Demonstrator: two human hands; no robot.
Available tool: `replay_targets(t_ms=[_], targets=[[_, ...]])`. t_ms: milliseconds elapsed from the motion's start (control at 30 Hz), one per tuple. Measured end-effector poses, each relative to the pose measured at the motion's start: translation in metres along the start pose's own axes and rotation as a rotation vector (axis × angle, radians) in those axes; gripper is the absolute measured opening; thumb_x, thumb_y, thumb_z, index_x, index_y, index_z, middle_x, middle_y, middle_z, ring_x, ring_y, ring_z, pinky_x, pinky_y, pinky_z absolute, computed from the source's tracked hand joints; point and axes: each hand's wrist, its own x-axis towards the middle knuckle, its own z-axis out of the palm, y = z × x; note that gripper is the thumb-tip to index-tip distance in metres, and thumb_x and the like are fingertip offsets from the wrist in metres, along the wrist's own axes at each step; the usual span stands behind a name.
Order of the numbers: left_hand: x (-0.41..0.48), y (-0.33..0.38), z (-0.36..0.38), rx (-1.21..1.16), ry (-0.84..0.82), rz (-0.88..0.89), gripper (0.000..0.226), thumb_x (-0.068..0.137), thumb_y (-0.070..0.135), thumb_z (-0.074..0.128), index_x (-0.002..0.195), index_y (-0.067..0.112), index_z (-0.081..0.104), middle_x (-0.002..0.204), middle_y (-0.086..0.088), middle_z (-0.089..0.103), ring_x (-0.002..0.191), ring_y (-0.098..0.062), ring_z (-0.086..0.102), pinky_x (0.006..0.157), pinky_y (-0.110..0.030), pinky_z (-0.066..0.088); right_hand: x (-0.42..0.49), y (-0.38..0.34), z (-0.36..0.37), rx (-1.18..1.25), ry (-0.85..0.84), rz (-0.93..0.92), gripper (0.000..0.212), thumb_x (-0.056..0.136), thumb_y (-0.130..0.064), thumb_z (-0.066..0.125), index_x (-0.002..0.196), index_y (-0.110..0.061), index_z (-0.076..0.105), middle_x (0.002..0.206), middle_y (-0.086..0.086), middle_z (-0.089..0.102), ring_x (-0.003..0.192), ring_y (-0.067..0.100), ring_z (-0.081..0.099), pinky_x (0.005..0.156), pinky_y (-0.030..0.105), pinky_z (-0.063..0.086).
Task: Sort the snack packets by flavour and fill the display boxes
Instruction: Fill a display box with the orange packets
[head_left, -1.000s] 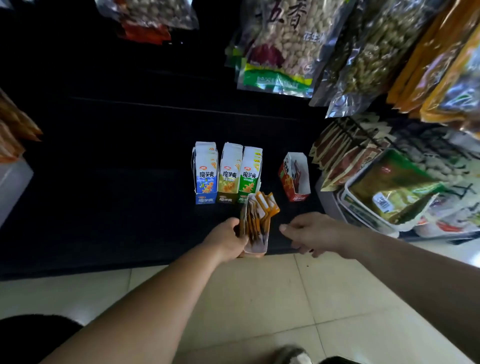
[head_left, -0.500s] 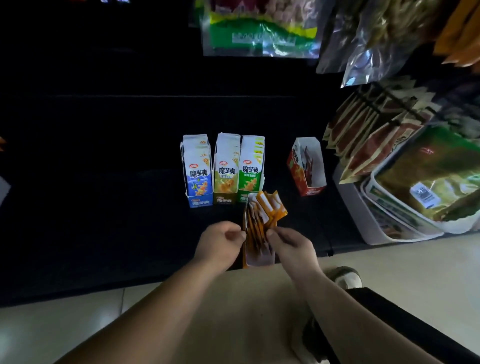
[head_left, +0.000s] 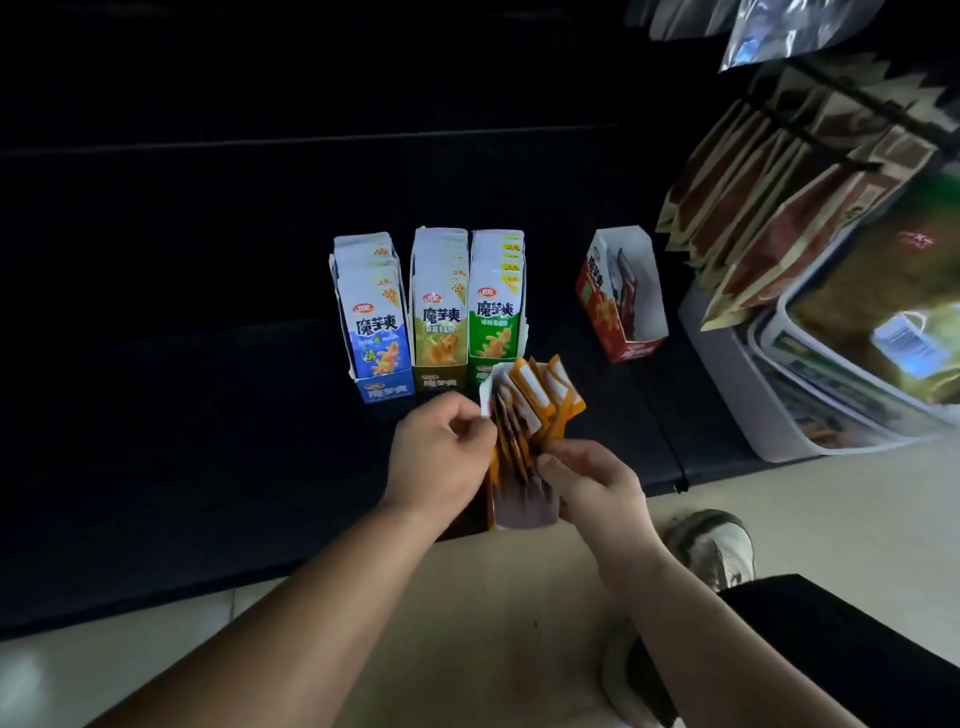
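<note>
Blue box (head_left: 371, 322): full of packets, upright on the dark shelf (head_left: 208, 364), left end of the row.
Olive box (head_left: 439, 317): touching the blue one, also full.
Green box (head_left: 496, 306): next in line, full.
Your left hand (head_left: 439, 457): fingers curled, pinching the white top edge of the open box (head_left: 524, 512) in front of the green one.
Orange packets (head_left: 537, 405): fanned out in that box, between your hands.
Your right hand (head_left: 597, 483): fingers curled onto the packets' right side.
Red box (head_left: 618, 301): apart to the right, with packets inside.
</note>
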Motion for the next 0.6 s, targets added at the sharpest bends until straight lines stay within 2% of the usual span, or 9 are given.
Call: replay_targets(t_ms=[67, 133, 200, 300, 400, 433, 500, 533, 600], targets=[[-0.001, 0.006, -0.013, -0.056, -0.015, -0.017, 0.016, 0.097, 0.018, 0.066, 0.082, 0.023, 0.064, 0.073, 0.008, 0.065, 0.065, -0.001, 0.057, 0.062, -0.017, 0.047, -0.001, -0.003, -0.001, -0.021, 0.012, 0.005, 0.011, 0.094, -0.012, 0.073, 0.102, -0.019, 0.076, 0.079, -0.011, 0.076, 0.075, -0.003, 0.071, 0.063, 0.013, 0.054], [-0.003, 0.008, -0.028, -0.129, -0.040, -0.057, 0.013, 0.102, 0.023, 0.062, 0.089, 0.025, 0.060, 0.084, 0.006, 0.069, 0.076, -0.005, 0.064, 0.070, -0.026, 0.056, -0.003, -0.005, -0.003, -0.063, 0.003, -0.011, 0.012, 0.093, -0.015, 0.075, 0.104, -0.021, 0.076, 0.085, -0.008, 0.077, 0.078, -0.001, 0.072, 0.060, 0.010, 0.052], [-0.009, 0.010, -0.040, -0.191, -0.038, -0.080, 0.011, 0.104, 0.023, 0.059, 0.093, 0.026, 0.060, 0.090, 0.004, 0.071, 0.082, -0.011, 0.068, 0.070, -0.033, 0.060, -0.007, -0.009, -0.005, -0.129, 0.004, -0.050, 0.014, 0.093, -0.017, 0.076, 0.106, -0.021, 0.076, 0.090, -0.006, 0.077, 0.079, -0.001, 0.071, 0.059, 0.009, 0.050], [-0.018, 0.015, -0.052, -0.207, -0.028, -0.054, 0.009, 0.105, 0.020, 0.058, 0.096, 0.020, 0.060, 0.084, 0.010, 0.066, 0.072, 0.001, 0.063, 0.063, -0.020, 0.053, -0.014, -0.017, -0.004, -0.217, 0.000, -0.129, 0.018, 0.090, -0.019, 0.079, 0.108, -0.022, 0.076, 0.097, -0.007, 0.076, 0.090, 0.005, 0.072, 0.069, 0.014, 0.052], [-0.022, 0.018, -0.057, -0.196, -0.054, -0.028, 0.009, 0.104, 0.019, 0.059, 0.095, 0.019, 0.061, 0.082, 0.009, 0.068, 0.071, 0.002, 0.064, 0.065, -0.025, 0.057, -0.023, -0.030, -0.002, -0.264, -0.115, -0.139, 0.027, 0.087, -0.024, 0.083, 0.112, -0.028, 0.074, 0.100, -0.008, 0.075, 0.091, 0.011, 0.073, 0.073, 0.025, 0.059], [-0.023, 0.019, -0.057, -0.204, -0.059, -0.040, 0.009, 0.104, 0.019, 0.060, 0.095, 0.019, 0.061, 0.084, 0.007, 0.070, 0.072, -0.002, 0.067, 0.067, -0.030, 0.061, -0.025, -0.032, -0.001, -0.306, -0.190, -0.118, 0.031, 0.085, -0.025, 0.084, 0.113, -0.032, 0.071, 0.100, -0.008, 0.074, 0.088, 0.012, 0.073, 0.069, 0.025, 0.059], [-0.026, 0.023, -0.056, -0.246, -0.063, -0.105, 0.007, 0.104, 0.017, 0.060, 0.097, 0.017, 0.061, 0.092, 0.002, 0.072, 0.072, -0.005, 0.071, 0.065, -0.032, 0.064, -0.029, -0.033, -0.001, -0.502, -0.315, -0.086, 0.040, 0.081, -0.025, 0.087, 0.107, -0.041, 0.063, 0.098, -0.012, 0.071, 0.083, 0.006, 0.070, 0.063, 0.016, 0.054], [-0.027, 0.024, -0.055, -0.257, -0.068, -0.136, 0.006, 0.104, 0.016, 0.061, 0.098, 0.015, 0.061, 0.095, 0.001, 0.072, 0.072, -0.003, 0.071, 0.064, -0.032, 0.065, -0.031, -0.029, 0.001, -0.603, -0.327, -0.067, 0.041, 0.078, -0.026, 0.089, 0.103, -0.042, 0.060, 0.096, -0.015, 0.069, 0.082, 0.002, 0.068, 0.062, 0.013, 0.052], [-0.029, 0.025, -0.051, -0.257, -0.070, -0.164, 0.005, 0.104, 0.015, 0.061, 0.099, 0.013, 0.061, 0.098, 0.001, 0.072, 0.073, -0.001, 0.072, 0.066, -0.035, 0.066, -0.029, -0.018, 0.003, -0.689, -0.251, -0.053, 0.033, 0.076, -0.033, 0.090, 0.096, -0.036, 0.064, 0.093, -0.015, 0.069, 0.083, 0.002, 0.067, 0.066, 0.018, 0.055]])
